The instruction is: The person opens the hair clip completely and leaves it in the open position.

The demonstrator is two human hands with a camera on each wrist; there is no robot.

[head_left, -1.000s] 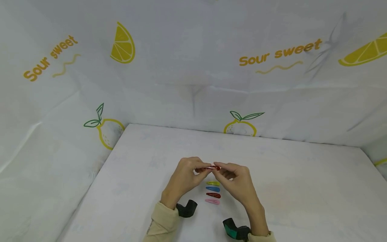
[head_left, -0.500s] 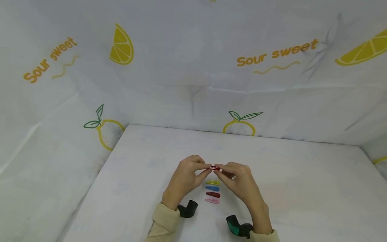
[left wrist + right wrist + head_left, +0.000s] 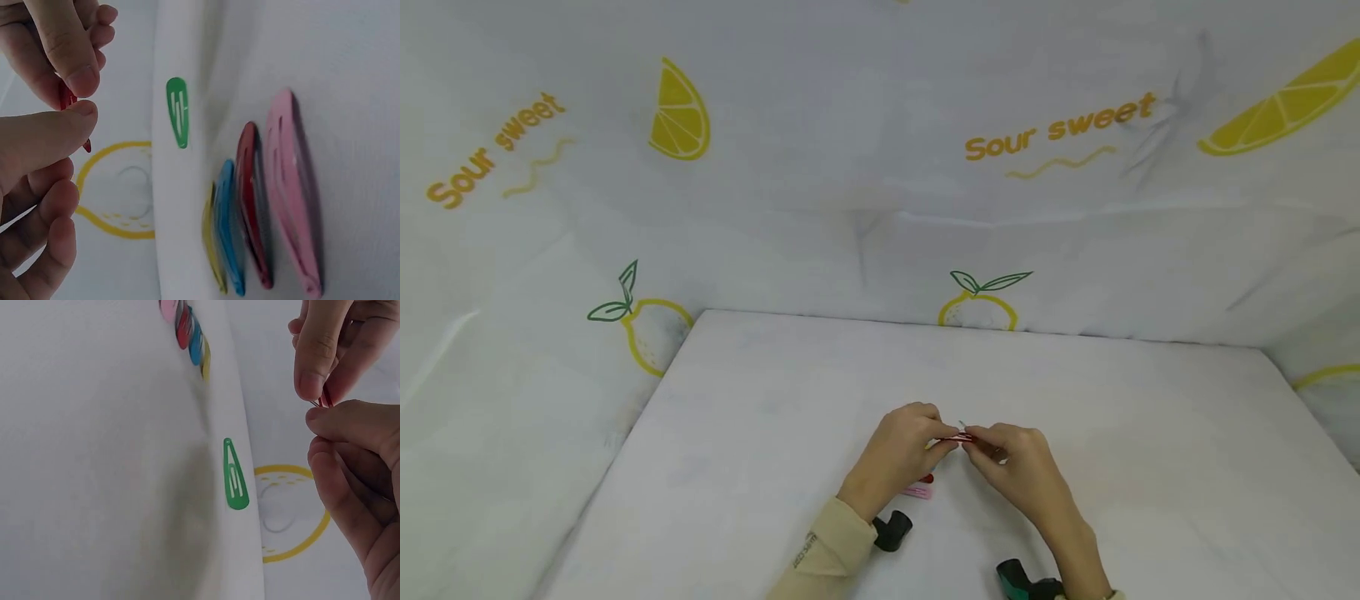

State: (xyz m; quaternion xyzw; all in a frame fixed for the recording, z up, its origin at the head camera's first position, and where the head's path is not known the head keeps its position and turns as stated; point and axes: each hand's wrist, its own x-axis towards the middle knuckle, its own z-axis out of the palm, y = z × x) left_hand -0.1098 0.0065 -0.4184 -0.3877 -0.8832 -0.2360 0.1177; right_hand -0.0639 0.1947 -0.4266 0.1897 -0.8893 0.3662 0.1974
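A red snap hair clip (image 3: pixel 958 437) is held in the air above the table, one end in each hand. My left hand (image 3: pixel 897 454) pinches its left end between thumb and forefinger. The right hand (image 3: pixel 1026 467) pinches the other end the same way. Fingertips cover most of the clip, so I cannot tell whether it is snapped open. Below lies a row of hair clips: yellow (image 3: pixel 214 240), blue (image 3: pixel 226 228), dark red (image 3: pixel 251 203) and pink (image 3: pixel 289 187). A green hair clip (image 3: pixel 235 478) lies apart from them, farther back; in the head view the hands largely hide it.
The white table (image 3: pixel 760 500) extends to both sides of the hands. Behind it hangs a white cloth (image 3: pixel 820 150) printed with lemons and lettering. Black wrist mounts (image 3: pixel 892 531) stick out below each wrist.
Both hands have moved rightward together with the red hair clip, and the left hand now covers much of the row of clips. The head view has shifted slightly.
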